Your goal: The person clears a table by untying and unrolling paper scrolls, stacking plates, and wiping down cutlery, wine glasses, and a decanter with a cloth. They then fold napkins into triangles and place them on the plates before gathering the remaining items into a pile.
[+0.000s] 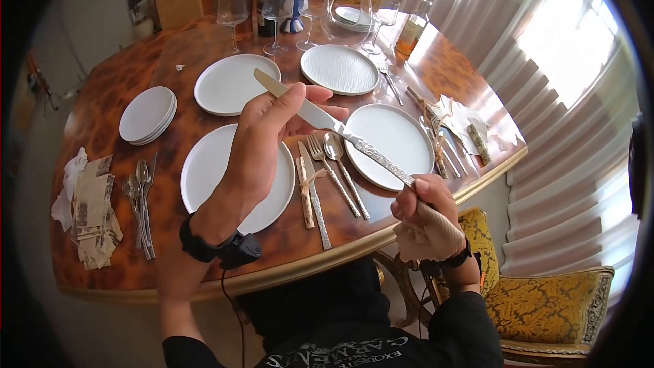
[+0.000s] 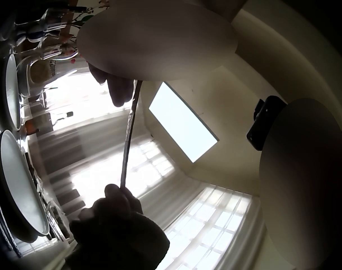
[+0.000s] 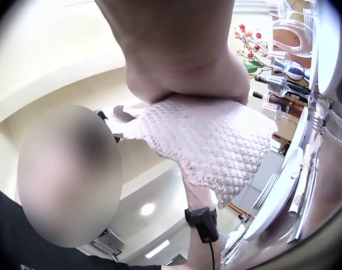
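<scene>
In the head view a table knife (image 1: 377, 154) with a textured silver handle is held slantwise above the plates. My left hand (image 1: 262, 129) pinches its blade between thumb and fingers, the rounded tip sticking out past the thumb. At the handle's end, my right hand (image 1: 434, 194) grips the knife, with a pale cloth (image 1: 426, 235) bunched in the same hand. The cloth's quilted diamond pattern shows in the right wrist view, where it hangs below the hand. The left wrist view shows the knife edge-on as a thin dark line between both hands.
Large white plates (image 1: 237, 85) lie on the glossy wooden table (image 1: 95, 109). Between the near two are a fork (image 1: 334, 174), a spoon (image 1: 347, 177) and a tied bundle (image 1: 304, 194). Small plates (image 1: 146, 114) are stacked left. Glasses (image 1: 276, 13) and bottles stand behind; a chair (image 1: 545, 307) is right.
</scene>
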`<state>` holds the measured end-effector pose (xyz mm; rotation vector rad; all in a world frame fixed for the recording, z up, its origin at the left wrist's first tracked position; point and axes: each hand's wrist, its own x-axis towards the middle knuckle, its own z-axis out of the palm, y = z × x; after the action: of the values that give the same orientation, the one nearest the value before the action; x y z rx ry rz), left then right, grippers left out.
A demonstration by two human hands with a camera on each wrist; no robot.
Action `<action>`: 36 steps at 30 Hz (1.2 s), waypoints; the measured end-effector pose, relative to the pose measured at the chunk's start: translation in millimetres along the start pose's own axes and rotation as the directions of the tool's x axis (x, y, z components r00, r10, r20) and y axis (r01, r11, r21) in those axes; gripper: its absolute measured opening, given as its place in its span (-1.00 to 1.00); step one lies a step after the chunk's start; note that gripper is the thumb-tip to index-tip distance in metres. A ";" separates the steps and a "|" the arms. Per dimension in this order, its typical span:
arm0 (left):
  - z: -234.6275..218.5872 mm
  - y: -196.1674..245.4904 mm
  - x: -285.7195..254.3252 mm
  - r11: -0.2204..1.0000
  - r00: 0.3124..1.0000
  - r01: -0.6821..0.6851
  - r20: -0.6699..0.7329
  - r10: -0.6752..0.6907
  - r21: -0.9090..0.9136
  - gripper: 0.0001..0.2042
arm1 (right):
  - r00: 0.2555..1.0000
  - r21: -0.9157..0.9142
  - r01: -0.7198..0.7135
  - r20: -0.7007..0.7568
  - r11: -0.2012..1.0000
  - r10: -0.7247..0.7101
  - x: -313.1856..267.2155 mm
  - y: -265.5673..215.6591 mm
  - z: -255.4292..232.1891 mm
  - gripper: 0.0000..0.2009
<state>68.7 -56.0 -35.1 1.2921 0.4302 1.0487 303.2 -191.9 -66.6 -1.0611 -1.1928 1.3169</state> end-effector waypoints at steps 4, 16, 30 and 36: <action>-0.4 -0.7 -1.9 0.999 0.999 -0.032 0.041 0.031 0.032 -0.60 | 0.929 0.146 0.241 -0.319 0.959 -0.185 -19.6 -16.1 -16.3 -0.60; -41.5 24.8 -16.4 0.945 0.926 -0.252 -0.232 0.298 0.209 -0.77 | 0.746 -0.143 0.482 -0.451 0.865 -0.490 -45.9 -17.0 -144.4 -0.65; -177.4 -17.4 -69.3 0.973 0.821 -0.217 -0.553 0.142 -0.073 -0.79 | 0.871 0.130 0.294 -0.444 0.947 -0.210 -12.4 11.4 -202.7 -0.53; -163.9 -18.0 -77.9 0.987 0.827 -0.157 -0.552 0.109 -0.041 -0.78 | 0.870 0.234 0.123 -0.492 0.964 0.009 -31.1 45.3 -260.7 -0.58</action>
<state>-90.2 -25.3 -119.2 0.9357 0.7273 1.5493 558.2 -198.3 -143.6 -1.0732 -0.6439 1.0339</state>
